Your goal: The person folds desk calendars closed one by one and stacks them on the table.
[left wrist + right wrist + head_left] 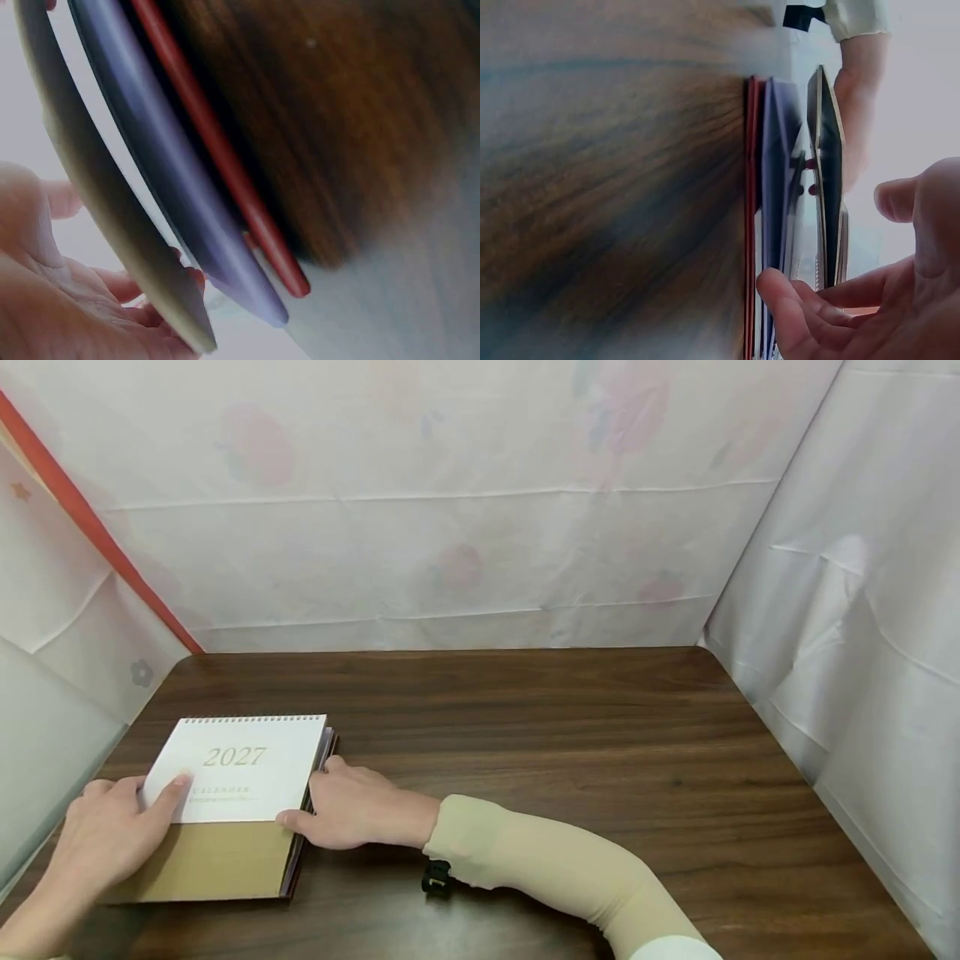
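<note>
A white spiral-bound desk calendar (232, 768) marked 2027, with a gold base (225, 864), tops a stack at the table's left. Beneath it are a purple flat item (176, 161) and a red flat item (217, 142); their kind is unclear. My left hand (112, 831) grips the calendar's left edge, thumb on the white page and fingers under the gold board. In the right wrist view, a gap separates the calendar from the purple item. My right hand (352, 802) holds the right edge, thumb on top, with fingers (784, 300) beside the stack's edges.
The stack lies on a dark wooden table (562, 735). A pale patterned curtain (465, 527) hangs behind it, and another white curtain (862, 610) hangs on the right. A small black device (437, 877) sits under my right wrist.
</note>
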`<state>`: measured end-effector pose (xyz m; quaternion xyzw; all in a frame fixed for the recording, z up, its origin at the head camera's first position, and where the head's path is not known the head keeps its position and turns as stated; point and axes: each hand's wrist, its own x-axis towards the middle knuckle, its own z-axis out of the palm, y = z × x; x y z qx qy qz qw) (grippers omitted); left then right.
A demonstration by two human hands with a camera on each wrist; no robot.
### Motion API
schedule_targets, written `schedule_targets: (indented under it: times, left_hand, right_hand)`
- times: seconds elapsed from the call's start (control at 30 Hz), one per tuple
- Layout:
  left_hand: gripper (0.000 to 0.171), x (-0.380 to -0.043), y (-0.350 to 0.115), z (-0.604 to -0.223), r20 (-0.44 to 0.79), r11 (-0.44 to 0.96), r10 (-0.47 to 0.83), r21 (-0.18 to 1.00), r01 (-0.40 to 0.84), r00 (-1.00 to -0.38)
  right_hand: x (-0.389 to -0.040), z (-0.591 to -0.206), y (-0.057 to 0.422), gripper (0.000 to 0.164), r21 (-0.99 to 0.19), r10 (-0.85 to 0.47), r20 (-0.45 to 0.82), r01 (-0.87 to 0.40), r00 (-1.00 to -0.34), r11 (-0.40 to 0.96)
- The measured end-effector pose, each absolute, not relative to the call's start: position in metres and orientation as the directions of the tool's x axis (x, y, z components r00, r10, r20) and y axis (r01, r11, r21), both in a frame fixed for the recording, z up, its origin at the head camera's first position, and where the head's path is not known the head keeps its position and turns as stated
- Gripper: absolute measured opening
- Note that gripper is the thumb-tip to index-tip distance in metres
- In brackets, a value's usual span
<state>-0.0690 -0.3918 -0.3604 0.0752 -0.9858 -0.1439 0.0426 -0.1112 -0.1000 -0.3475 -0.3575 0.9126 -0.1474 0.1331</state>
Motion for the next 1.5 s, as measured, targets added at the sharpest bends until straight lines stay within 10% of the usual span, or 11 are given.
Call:
schedule_targets:
  times: [0.83, 1.27, 1.5]
  left_hand:
    - [0.086, -0.06, -0.391, -0.36, -0.028, 0.932, -0.196, 0.305, -0.195, -0.98]
    - [0.016, -0.067, -0.324, -0.337, 0.446, 0.963, 0.064, 0.208, 0.173, -0.893]
    - [0.008, -0.086, -0.263, -0.336, 0.543, 0.922, 0.248, 0.121, 0.367, -0.802]
  right_hand:
    - [-0.117, -0.363, -0.106, 0.045, -0.291, -0.699, -0.175, -0.641, -0.694, 0.71]
    - [-0.131, -0.356, -0.072, 0.032, -0.311, -0.767, 0.02, -0.733, -0.641, 0.605]
    - [-0.139, -0.347, -0.035, 0.027, -0.342, -0.741, 0.184, -0.749, -0.645, 0.567]
